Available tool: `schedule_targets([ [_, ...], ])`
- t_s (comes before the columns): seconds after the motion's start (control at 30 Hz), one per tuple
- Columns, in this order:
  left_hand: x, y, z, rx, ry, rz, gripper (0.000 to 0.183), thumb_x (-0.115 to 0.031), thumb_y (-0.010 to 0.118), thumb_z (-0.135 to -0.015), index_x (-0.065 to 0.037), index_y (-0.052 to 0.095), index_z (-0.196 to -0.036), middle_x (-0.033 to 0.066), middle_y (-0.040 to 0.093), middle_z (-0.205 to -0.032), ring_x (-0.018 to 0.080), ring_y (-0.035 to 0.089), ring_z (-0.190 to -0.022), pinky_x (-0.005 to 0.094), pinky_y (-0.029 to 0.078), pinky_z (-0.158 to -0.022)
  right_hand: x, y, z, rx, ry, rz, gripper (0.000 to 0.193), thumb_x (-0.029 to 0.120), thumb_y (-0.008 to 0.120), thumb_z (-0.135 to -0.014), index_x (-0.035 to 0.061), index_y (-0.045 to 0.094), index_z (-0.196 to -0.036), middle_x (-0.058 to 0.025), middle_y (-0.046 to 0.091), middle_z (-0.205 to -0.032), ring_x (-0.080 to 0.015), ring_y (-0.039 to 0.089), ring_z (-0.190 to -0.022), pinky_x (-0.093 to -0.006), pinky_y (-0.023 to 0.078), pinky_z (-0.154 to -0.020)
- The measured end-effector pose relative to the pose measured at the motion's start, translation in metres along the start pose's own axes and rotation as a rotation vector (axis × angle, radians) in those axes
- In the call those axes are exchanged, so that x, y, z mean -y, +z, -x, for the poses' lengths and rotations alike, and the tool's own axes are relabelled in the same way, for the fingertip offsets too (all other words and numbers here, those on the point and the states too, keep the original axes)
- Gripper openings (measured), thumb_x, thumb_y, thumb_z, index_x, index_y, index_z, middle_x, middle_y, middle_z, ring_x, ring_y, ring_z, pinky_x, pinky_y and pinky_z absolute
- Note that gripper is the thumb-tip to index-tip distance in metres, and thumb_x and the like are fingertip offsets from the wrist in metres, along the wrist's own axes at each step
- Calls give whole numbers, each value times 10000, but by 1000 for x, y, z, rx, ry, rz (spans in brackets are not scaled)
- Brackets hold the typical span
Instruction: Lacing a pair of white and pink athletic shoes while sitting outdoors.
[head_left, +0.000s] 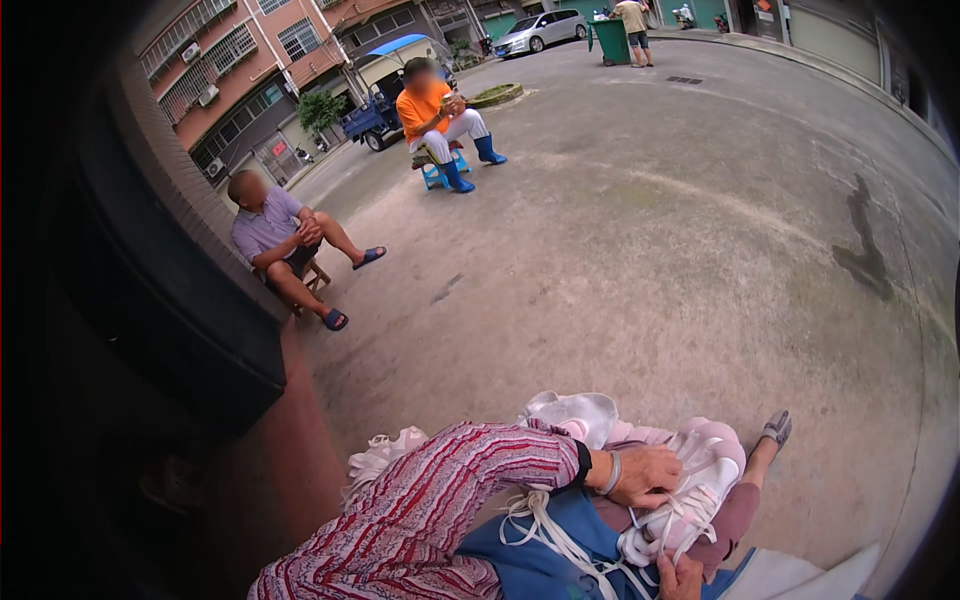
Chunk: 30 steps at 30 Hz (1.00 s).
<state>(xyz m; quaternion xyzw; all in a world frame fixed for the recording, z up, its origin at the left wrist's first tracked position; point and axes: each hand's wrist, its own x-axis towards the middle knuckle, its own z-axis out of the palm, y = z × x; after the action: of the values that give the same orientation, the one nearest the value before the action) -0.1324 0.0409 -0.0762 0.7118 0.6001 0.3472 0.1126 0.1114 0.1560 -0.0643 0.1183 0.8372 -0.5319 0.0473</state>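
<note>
The shoe (pixel 722 455) lies over the lap, between four and five o'clock from the middle of the view. It is pale pink and white, with a rounded pink toe pointing toward one o'clock. Its surface looks soft, and white laces cross its upper part in loose, uneven lines.

The left hand (pixel 640 475), with a pale bracelet (pixel 615 472) and a striped sleeve (pixel 440 480), comes from the shoe's nine o'clock side; its bent fingers touch near the laces. The right hand (pixel 682 577) is only partly visible, at the shoe's six o'clock end, beside the laces. The two hands are apart from each other; I cannot tell if either one is clamped on something.

From the shoe, a bunch of loose laces (pixel 545 530) hangs over the blue apron (pixel 510 548) between eight and nine o'clock. A white piece (pixel 585 412) lies at ten o'clock, and a pale bundle (pixel 385 452) at nine.
</note>
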Motion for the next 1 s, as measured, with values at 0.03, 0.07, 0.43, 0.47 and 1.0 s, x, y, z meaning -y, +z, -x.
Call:
schedule_targets([
  [0.03,1,1,1,-1,-2,1,146,-173,630,-722,-60,539,-729,116,515,-813,319,519,-785,412,414,-720,-1,1,1,3,-5,41,282,180,481,-944,-56,611,-860,-265,568,-694,-401,563,-607,-446,398,-538],
  [0.07,2,3,2,-10,0,2,147,-175,633,-719,-63,540,-730,115,515,-813,317,519,-783,410,414,-719,-2,1,1,5,-4,41,282,180,481,-944,-56,611,-860,-265,568,-694,-401,563,-607,-446,398,-538],
  [0.43,4,1,2,-6,1,-2,145,-179,630,-719,-66,540,-728,113,515,-811,314,516,-781,408,411,-716,-2,1,-2,4,-51,25,261,173,477,-946,-37,628,-911,-256,561,-690,-400,549,-599,-447,390,-530],
  [0.47,5,1,2,3,-9,-1,147,-181,628,-719,-64,540,-730,114,514,-811,314,516,-782,408,411,-717,-3,1,-3,5,-51,24,261,173,477,-946,-37,628,-911,-256,561,-690,-400,549,-599,-447,390,-530],
  [1.0,2,3,2,-4,-8,20,152,-176,622,-722,-55,532,-702,123,505,-801,318,513,-779,407,412,-705,-3,4,3,4,-28,27,272,186,449,-963,-12,631,-918,-268,558,-721,-394,550,-614,-451,382,-535],
])
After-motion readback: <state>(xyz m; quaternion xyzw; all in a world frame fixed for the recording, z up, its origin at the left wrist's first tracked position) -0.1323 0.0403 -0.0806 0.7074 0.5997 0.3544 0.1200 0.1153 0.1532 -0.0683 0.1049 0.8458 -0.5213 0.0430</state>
